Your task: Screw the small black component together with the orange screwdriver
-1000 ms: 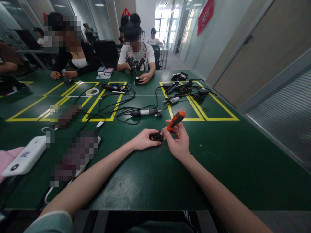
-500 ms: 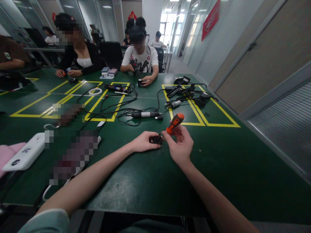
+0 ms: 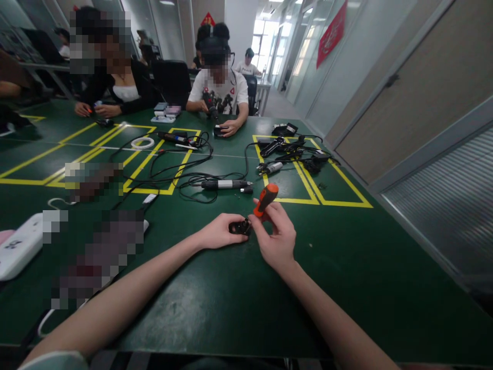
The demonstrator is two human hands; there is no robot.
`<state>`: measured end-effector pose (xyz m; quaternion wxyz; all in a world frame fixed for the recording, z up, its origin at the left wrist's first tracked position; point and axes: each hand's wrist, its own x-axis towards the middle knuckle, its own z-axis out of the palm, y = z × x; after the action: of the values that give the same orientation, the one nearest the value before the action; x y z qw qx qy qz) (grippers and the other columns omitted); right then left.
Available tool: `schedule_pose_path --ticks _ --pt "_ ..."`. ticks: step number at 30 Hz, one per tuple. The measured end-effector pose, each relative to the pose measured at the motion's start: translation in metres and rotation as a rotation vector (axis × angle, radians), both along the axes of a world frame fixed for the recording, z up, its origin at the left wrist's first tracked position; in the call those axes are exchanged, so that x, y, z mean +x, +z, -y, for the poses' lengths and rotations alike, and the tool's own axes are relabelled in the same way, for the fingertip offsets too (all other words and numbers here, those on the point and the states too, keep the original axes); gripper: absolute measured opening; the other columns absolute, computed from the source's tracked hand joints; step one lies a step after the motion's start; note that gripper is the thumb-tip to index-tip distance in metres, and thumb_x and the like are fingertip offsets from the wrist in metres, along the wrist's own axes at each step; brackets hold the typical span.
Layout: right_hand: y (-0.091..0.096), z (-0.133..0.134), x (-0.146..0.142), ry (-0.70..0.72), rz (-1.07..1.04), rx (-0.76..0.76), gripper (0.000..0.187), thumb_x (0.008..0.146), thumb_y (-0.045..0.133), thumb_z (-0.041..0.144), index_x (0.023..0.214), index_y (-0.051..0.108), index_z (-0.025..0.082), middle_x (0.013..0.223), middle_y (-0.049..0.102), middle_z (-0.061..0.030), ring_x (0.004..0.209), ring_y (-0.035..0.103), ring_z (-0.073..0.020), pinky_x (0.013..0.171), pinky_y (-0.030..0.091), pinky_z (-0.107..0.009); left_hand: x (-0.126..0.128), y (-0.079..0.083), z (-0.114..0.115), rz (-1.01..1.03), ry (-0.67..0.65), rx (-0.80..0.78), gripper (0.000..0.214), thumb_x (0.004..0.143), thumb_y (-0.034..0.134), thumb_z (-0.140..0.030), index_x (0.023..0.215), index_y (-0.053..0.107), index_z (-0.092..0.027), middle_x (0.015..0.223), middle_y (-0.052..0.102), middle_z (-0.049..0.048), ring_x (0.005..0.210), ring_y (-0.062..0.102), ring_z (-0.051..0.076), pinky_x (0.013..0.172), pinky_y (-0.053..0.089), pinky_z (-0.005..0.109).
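Between the thumb and fingers of my left hand is a small black part with a round raised post, kept near the green tabletop. My right hand grips an orange and dark grey screwdriver. Its handle leans up to the right, out of the fingers. The fingertips of my right hand come close to the right end of the black part; whether they touch it I cannot tell. The screwdriver's shaft is hidden.
Ahead lies a black and silver pen-like power tool with a looped cable. Another corded tool and a white ring are farther left. Black parts and cables cover the taped area at right. A white power bank is left. Co-workers sit opposite.
The view has shifted a little, so most things appear farther left. Both hands keep their hold on the black part and the screwdriver, with little visible change between them.
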<state>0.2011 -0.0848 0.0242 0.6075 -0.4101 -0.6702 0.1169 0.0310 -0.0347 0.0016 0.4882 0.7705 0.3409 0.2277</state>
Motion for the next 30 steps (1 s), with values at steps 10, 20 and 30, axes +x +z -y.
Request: schedule_pose_path --ticks 10,20,30 --pt "-0.004 -0.004 0.007 0.018 -0.114 -0.04 0.045 0.085 0.075 0.015 0.128 0.067 0.025 0.088 0.076 0.0001 0.073 0.072 -0.0161 0.072 0.064 -0.031 -0.001 0.006 0.004 0.006 -0.007 -0.037 0.029 0.081 0.071 -0.031 0.103 0.071 -0.012 0.086 0.067 0.0005 0.073 0.055 0.013 0.07 0.045 0.025" --pt "0.005 0.006 0.008 0.177 -0.155 -0.239 0.038 0.091 0.068 0.018 0.129 0.065 0.023 0.095 0.082 -0.0052 0.076 0.077 -0.0181 0.068 0.066 -0.031 -0.005 0.004 0.006 0.021 -0.03 0.002 0.03 0.085 0.069 -0.031 0.109 0.072 -0.014 0.102 0.074 0.0043 0.09 0.063 0.018 0.085 0.048 0.03" --pt "0.006 0.005 0.003 0.301 -0.311 -0.345 0.021 0.088 0.076 0.024 0.105 0.063 0.024 0.08 0.077 0.0019 0.057 0.067 -0.0109 0.052 0.058 -0.022 -0.003 0.003 0.008 0.031 0.01 0.259 0.013 0.086 0.07 -0.025 0.096 0.071 -0.018 0.114 0.066 0.0083 0.11 0.061 0.023 0.1 0.05 0.036"
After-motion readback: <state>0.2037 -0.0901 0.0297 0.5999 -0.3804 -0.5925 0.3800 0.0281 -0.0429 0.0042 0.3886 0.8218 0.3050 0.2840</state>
